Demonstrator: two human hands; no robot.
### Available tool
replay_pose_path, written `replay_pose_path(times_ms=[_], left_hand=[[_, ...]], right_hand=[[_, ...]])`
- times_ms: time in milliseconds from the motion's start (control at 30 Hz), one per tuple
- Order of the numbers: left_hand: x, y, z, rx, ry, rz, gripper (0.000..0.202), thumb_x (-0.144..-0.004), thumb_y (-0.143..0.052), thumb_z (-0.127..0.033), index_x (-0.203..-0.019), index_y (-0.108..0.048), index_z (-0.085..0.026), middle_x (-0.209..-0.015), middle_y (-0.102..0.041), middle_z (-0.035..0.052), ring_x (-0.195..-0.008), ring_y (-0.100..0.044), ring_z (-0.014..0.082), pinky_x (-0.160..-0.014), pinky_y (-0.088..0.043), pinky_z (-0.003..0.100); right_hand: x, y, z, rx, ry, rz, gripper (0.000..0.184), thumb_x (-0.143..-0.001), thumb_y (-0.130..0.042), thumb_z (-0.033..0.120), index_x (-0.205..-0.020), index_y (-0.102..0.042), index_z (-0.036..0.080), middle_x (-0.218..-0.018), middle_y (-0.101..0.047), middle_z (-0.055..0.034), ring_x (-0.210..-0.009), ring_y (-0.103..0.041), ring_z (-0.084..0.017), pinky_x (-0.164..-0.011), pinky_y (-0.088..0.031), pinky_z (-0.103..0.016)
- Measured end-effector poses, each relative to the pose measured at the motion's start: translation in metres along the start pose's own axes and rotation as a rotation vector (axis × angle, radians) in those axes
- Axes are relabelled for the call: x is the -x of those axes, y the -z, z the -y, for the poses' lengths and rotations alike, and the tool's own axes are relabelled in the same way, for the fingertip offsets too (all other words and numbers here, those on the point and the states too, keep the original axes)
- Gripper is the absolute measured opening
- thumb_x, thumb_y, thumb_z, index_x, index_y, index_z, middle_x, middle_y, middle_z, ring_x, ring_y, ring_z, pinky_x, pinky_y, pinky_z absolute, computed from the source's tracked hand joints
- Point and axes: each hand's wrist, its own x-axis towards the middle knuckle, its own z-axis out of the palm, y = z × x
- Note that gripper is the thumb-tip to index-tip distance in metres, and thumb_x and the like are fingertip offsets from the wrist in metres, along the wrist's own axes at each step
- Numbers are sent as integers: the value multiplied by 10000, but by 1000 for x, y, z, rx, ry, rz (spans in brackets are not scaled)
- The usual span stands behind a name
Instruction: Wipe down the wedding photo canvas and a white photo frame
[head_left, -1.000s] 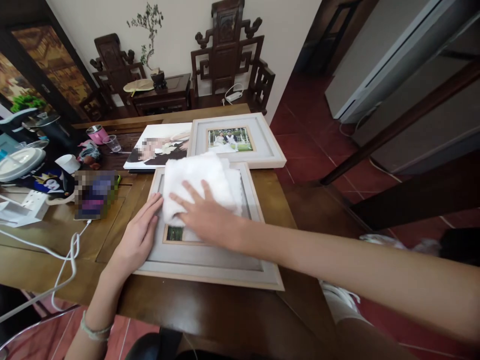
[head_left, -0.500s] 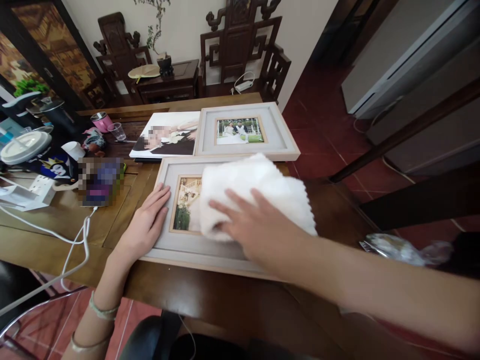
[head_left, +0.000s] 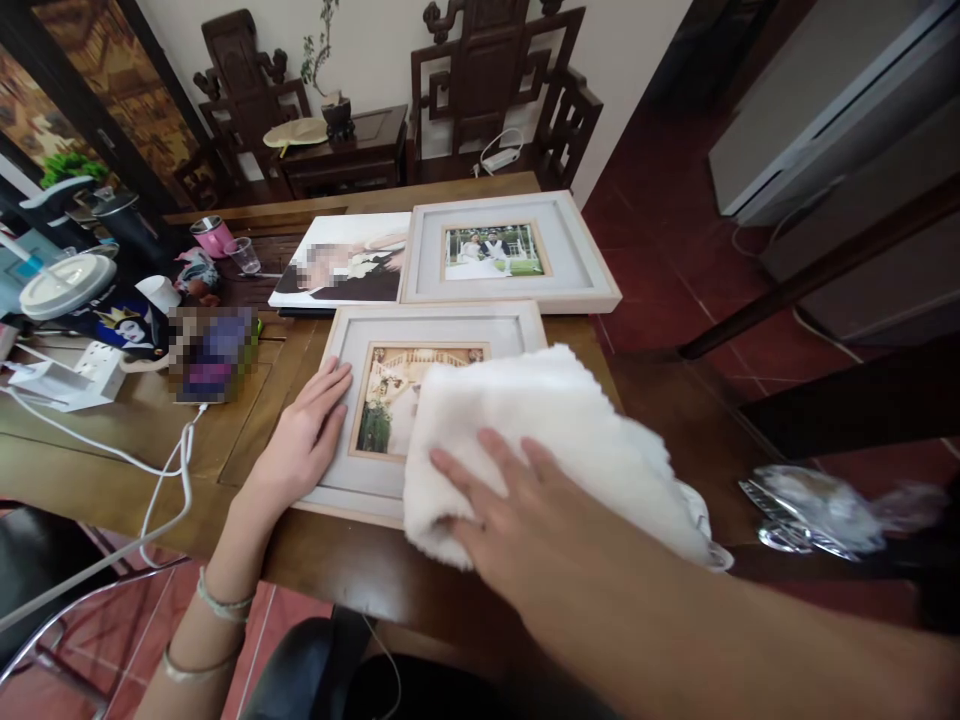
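Note:
A pale picture frame (head_left: pixel 420 325) lies flat on the wooden table (head_left: pixel 247 415) in front of me. My left hand (head_left: pixel 304 440) rests flat on its left edge, fingers stretched out. A fluffy white cloth (head_left: pixel 555 430) covers the frame's lower right part. My right hand (head_left: pixel 525 505) presses down on the cloth's near edge with fingers spread. The photo in the frame shows at the left of the cloth.
A second framed photo (head_left: pixel 510 250) and an unframed print (head_left: pixel 349 265) lie behind. Cups, a pink tumbler (head_left: pixel 212 237), a power strip (head_left: pixel 75 375) and a white cable (head_left: pixel 161 470) crowd the table's left. Carved wooden chairs (head_left: pixel 495 90) stand at the wall. Red floor tiles lie to the right.
My right hand has dragged the cloth from the frame's upper left across to its lower right, uncovering the photo. The left hand stayed on the frame's left edge.

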Motion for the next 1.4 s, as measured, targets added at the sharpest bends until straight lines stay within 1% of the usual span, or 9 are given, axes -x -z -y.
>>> replay_pose_path(times_ms=[200, 333, 500, 600, 700, 800, 900, 1133, 1400], left_hand=[[1, 1, -3, -25, 20, 24, 447, -999, -365, -279, -1374, -497, -77, -1458, -482, 152, -1441, -309, 247, -1182, -286, 492], [1, 2, -3, -13, 9, 33, 450, -999, -367, -291, -1378, -498, -87, -1474, -463, 149, -1446, -298, 255, -1186, -277, 496], [1, 2, -2, -2, 7, 36, 445, -996, -381, -303, -1377, -509, -113, -1476, -465, 133, -1444, -300, 267, -1189, -270, 491], [0, 2, -2, 8, 21, 34, 444, -995, -372, -302, -1383, -511, -137, -1474, -470, 122, -1444, -297, 278, -1187, -269, 504], [-1, 2, -3, 22, 26, 30, 446, -994, -356, -294, -1391, -505, -155, -1475, -469, 115, -1448, -289, 272, -1187, -270, 505], [-1, 2, -3, 31, 39, 32, 442, -992, -354, -282, -1387, -507, -153, -1477, -465, 119, -1450, -287, 262, -1187, -272, 500], [0, 3, -2, 32, 38, 37, 440, -988, -354, -274, -1380, -509, -146, -1474, -468, 129, -1448, -292, 269, -1181, -279, 512], [0, 5, -2, 20, 56, 21, 475, -988, -346, -285, -1435, -438, -155, -1522, -402, 117, -1439, -311, 268, -1189, -271, 481], [0, 4, -2, 11, 28, 19, 448, -991, -356, -281, -1396, -490, -145, -1471, -474, 124, -1442, -307, 258, -1191, -260, 504]], right_hand=[[-4, -1, 4, -139, 250, -101, 336, -882, -526, 246, -1165, -706, 226, -1484, -439, -127, -1339, -393, -459, -1014, -392, -662], [-41, -6, -34, -41, 163, -139, 477, -894, -428, 71, -1306, -615, 223, -1558, -323, -87, -1421, -247, -422, -1103, -246, -668], [-80, -9, -66, 87, 20, -219, 503, -879, -428, 44, -1356, -559, 136, -1580, -270, -123, -1432, -134, -478, -1081, -153, -745], [-78, -5, -48, 29, -8, -189, 483, -893, -428, 64, -1343, -578, 159, -1581, -265, -124, -1421, -156, -496, -1061, -198, -751], [-58, 5, -12, -89, 38, -34, 452, -888, -507, 150, -1327, -600, 201, -1581, -265, -129, -1400, -192, -525, -1045, -235, -755], [-37, 18, 16, -214, 181, 98, 477, -799, -654, 253, -1272, -639, 197, -1574, -279, -153, -1387, -209, -544, -1041, -248, -758], [-29, 26, 22, -296, 275, 108, 476, -772, -670, 253, -1244, -648, 188, -1545, -345, -159, -1379, -266, -522, -1034, -282, -747], [-51, 11, -20, -226, 241, -70, 467, -823, -501, 70, -1256, -640, 175, -1541, -378, -77, -1421, -259, -417, -1101, -249, -680], [-48, -1, -87, 148, -85, -177, 466, -808, -506, -15, -1215, -665, 145, -1569, -298, -91, -1435, -174, -448, -1111, -161, -702]])
